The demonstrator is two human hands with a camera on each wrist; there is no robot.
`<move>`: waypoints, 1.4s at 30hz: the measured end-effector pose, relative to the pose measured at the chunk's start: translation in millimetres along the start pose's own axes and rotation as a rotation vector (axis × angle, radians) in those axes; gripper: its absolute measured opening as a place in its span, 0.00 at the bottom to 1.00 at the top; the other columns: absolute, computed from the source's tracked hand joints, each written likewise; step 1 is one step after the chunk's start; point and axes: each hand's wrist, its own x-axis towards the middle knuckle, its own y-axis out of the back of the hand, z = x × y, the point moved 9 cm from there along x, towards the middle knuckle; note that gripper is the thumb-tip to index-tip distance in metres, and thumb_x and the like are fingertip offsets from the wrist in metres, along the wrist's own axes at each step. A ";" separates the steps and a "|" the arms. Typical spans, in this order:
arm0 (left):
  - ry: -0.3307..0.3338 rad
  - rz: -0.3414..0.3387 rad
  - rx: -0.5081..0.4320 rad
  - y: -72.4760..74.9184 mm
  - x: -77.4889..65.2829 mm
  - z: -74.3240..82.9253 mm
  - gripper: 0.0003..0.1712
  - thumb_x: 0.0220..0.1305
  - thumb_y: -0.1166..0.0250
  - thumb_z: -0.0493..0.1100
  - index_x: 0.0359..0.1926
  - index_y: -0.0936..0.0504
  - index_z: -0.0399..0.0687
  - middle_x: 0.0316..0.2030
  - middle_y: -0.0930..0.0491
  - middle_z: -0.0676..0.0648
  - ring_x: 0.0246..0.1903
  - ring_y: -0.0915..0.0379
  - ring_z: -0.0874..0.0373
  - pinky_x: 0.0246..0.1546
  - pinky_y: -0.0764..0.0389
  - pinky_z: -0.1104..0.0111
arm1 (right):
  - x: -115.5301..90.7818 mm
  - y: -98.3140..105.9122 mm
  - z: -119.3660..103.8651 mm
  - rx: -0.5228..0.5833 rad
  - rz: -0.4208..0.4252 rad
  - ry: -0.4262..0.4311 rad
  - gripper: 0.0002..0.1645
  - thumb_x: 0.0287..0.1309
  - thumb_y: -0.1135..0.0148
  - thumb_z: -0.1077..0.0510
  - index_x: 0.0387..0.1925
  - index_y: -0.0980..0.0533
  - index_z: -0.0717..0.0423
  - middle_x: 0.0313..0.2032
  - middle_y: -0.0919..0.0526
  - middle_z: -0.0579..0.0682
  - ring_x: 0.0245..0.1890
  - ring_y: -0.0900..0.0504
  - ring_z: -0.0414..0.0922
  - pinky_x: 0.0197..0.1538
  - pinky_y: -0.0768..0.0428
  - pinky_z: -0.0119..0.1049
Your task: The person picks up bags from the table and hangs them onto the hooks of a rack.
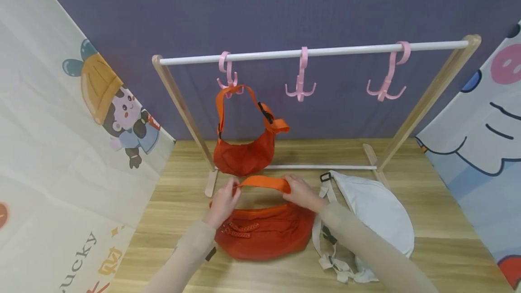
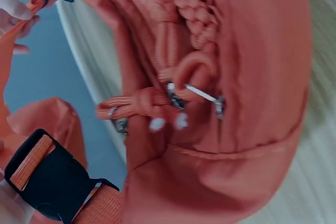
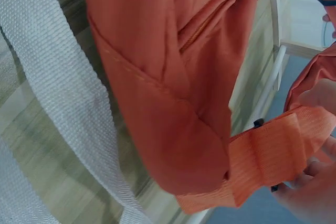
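A red-orange waist bag (image 1: 264, 234) rests on the wooden tabletop, its orange strap (image 1: 262, 181) lifted in an arch above it. My left hand (image 1: 224, 200) pinches the strap's left end, near a black buckle (image 2: 50, 174) in the left wrist view. My right hand (image 1: 300, 192) grips the strap's right end. Braided cord zipper pulls (image 2: 181, 19) hang on the bag's front. Just behind, a smaller red-orange bag (image 1: 244, 152) hangs by its strap from the left pink hook (image 1: 229, 82). Beside my right forearm lies a white bag (image 1: 378, 211) with loose straps.
A clothes rack with a white rail (image 1: 346, 50) and wooden legs (image 1: 427, 103) stands at the back. Two more pink hooks, the middle one (image 1: 300, 80) and the right one (image 1: 386, 78), hang bare. Printed cloths (image 1: 53, 116) flank the table on both sides.
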 end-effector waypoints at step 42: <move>0.063 -0.301 -0.536 44.8 40.3 46.5 0.12 0.50 0.33 0.31 0.39 0.20 0.37 0.37 0.21 0.40 0.36 0.25 0.47 0.40 0.23 0.59 | -30.7 64.8 -46.0 0.374 0.020 0.077 0.25 0.50 0.37 0.64 0.53 0.27 0.58 0.48 0.23 0.56 0.37 0.26 0.44 0.39 0.26 0.37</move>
